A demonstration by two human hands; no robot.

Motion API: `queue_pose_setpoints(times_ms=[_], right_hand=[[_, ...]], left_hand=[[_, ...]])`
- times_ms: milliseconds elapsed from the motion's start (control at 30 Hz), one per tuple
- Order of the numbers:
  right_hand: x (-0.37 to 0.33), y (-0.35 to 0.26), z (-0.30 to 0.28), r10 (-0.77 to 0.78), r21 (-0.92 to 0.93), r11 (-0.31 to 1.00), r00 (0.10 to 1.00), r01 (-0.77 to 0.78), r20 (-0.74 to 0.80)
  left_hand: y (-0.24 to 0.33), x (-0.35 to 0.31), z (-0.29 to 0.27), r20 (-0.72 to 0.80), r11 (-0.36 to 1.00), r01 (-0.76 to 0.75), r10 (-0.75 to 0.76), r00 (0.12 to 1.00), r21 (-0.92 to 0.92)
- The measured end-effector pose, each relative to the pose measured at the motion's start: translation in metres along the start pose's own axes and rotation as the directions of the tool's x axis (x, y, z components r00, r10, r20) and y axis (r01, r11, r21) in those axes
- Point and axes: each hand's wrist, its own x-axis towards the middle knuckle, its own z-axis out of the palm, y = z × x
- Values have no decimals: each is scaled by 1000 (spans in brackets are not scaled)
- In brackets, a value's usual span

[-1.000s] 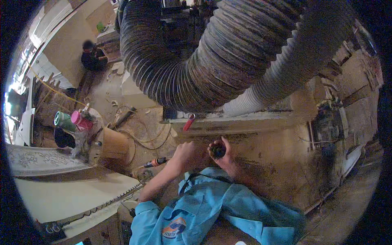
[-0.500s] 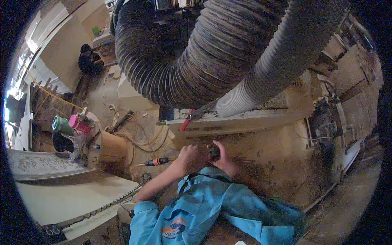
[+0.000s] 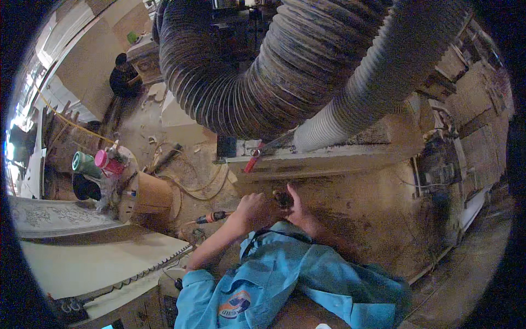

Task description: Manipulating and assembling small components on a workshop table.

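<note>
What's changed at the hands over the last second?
The right hand and the dark round piece it holds have moved left, closer to the left hand. Nothing is visibly newly grasped or let go; what the left hand grips, if anything, is hidden. The red-handled tool and orange-and-black tool stay where they were.

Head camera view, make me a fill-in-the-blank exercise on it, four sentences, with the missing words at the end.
The small dark rounded object sits in the bare ____ hand.
The orange-and-black cylindrical tool is nearer the bare ____ hand.
In the picture, the pink round container is to the ____ of the green cylindrical container.
The person's cloth shirt is ____.

Missing words: right; left; right; blue.
</note>
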Motion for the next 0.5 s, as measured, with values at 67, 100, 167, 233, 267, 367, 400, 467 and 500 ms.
queue_pose_setpoints(times_ms=[67,100,167,233,267,367,400,467,500], right_hand=[[2,4,-1,116,77,990,993,-115,-7],[3,6,-1,67,81,994,997,-70,36],[1,13,-2,9,264,960,951,-96,310],[0,25,-1,-201,-50,976,969,210,144],[-2,28,-3,-315,-231,919,947,320,59],[1,30,-11,-528,-243,791,827,562,192],[2,30,-14,-605,-272,726,775,632,186],[7,27,-16,-24,350,927,910,-135,415],[8,26,-15,57,298,932,895,-207,443]], left_hand=[[-2,-1,2,-17,999,-14,15,1000,45],[-3,-2,2,-32,996,-22,25,999,88],[-4,-4,2,-59,990,-50,58,997,129],[-3,-4,2,-79,982,-87,101,992,167],[-2,-4,2,-75,989,-52,63,995,141],[0,0,0,-3,995,25,-25,1000,93],[1,1,-1,98,993,69,-79,992,99],[2,2,-2,106,992,90,-100,989,94],[1,2,-3,134,986,107,-124,983,124]])
